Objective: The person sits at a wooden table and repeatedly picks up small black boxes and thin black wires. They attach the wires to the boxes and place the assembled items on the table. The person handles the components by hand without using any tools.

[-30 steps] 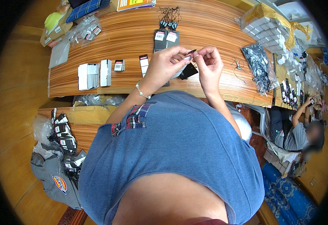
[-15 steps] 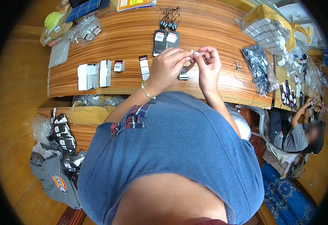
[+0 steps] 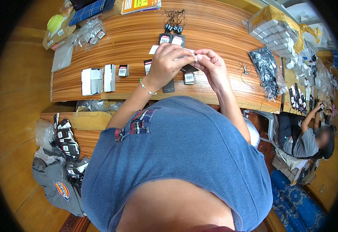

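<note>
My left hand (image 3: 168, 62), with a beaded bracelet at its wrist, and my right hand (image 3: 212, 67) meet over the table, fingertips pinched together. A tiny white piece (image 3: 195, 57), too small to name, shows between both hands' fingertips. Just below them is a dark hang tag (image 3: 189, 69); whether a hand holds it cannot be made out. Another black hang tag (image 3: 169, 86) lies partly under my left hand. Close by sits a small stack of labelled cards (image 3: 189, 78). Beyond my fingers lie black hang tags (image 3: 178, 40) with bundled black cords (image 3: 174, 18).
To the left stand a box of white cards (image 3: 92, 82), a narrow white stack (image 3: 110, 78) and a small label stack (image 3: 123, 70). A bag of black cords (image 3: 267, 71) and wrapped white boxes (image 3: 275, 33) are at right. Another person (image 3: 306, 141) works at far right.
My left hand has shifted slightly left and lower, its fingers still meeting the right hand's. A black tag and a white card edge now show around it. The small card stack is less covered.
</note>
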The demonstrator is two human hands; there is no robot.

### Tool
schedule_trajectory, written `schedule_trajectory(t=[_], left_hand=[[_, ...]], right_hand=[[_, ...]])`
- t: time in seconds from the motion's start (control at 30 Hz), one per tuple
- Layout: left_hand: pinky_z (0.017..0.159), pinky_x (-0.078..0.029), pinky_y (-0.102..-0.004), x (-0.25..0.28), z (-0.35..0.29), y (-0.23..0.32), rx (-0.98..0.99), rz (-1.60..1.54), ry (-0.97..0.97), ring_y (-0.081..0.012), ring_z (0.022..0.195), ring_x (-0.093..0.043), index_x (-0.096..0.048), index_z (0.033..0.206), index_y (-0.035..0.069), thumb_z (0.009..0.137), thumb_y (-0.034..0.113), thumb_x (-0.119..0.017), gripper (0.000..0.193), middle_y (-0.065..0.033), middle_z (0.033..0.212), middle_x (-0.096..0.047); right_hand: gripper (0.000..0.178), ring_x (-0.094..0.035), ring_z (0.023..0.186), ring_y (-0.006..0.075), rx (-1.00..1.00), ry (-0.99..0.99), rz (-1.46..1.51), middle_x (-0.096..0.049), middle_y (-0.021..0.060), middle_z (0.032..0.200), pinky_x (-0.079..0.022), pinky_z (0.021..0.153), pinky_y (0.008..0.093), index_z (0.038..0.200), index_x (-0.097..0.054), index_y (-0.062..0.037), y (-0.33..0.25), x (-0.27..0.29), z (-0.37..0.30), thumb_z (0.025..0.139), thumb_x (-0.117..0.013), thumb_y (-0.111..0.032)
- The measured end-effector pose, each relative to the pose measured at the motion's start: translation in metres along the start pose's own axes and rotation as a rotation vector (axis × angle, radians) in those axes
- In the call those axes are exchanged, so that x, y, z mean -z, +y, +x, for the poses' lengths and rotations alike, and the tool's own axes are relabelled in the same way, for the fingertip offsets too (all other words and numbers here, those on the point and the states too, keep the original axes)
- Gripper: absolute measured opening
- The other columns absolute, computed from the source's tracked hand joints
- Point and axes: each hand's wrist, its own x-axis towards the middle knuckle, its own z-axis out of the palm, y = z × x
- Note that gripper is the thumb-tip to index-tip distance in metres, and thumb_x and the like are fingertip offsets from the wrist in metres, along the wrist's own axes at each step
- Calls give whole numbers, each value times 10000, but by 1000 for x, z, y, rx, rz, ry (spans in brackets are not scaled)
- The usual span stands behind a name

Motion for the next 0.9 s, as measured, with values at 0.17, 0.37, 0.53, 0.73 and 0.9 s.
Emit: schedule_trajectory(t=[0.17,0.37,0.53,0.73,0.9], left_hand=[[719,-431,-309,5,2,2,-89,-21,-27,-133,801,-585,-673,797,152,685,121,-621,126,52,821,-637],[681,-460,-284,4,-2,3,-39,-150,-42,-150,763,-602,-671,821,114,697,99,-641,128,15,804,-645],[673,-509,-279,2,-1,2,151,-321,23,-192,789,-635,-616,869,52,753,4,-628,126,-47,844,-655],[777,-478,-246,-1,-8,2,652,-1008,-17,-113,860,-585,-469,924,32,804,-36,-584,179,-45,875,-596],[808,-447,-230,-3,-1,1,673,-1457,-18,-84,859,-540,-480,906,63,782,-16,-631,211,-13,885,-540]], right_hand=[[117,-568,764,92,-64,-17,-2,-598,23,858,-457,676,201,932,-544,-34,-1,-1,-4,892,-521,-141],[69,-482,754,94,236,186,149,-522,23,854,-386,660,254,904,-510,-88,-12,8,11,909,-489,-153],[68,-424,665,137,299,-228,485,-461,42,763,-362,624,270,943,-462,-84,-26,21,25,913,-457,-144],[85,-381,655,121,155,-445,803,-414,21,761,-366,631,260,961,-451,-79,-29,15,34,908,-458,-145],[49,-368,624,101,75,-503,1064,-395,14,748,-363,613,232,925,-452,-53,-31,-8,27,917,-449,-101]])
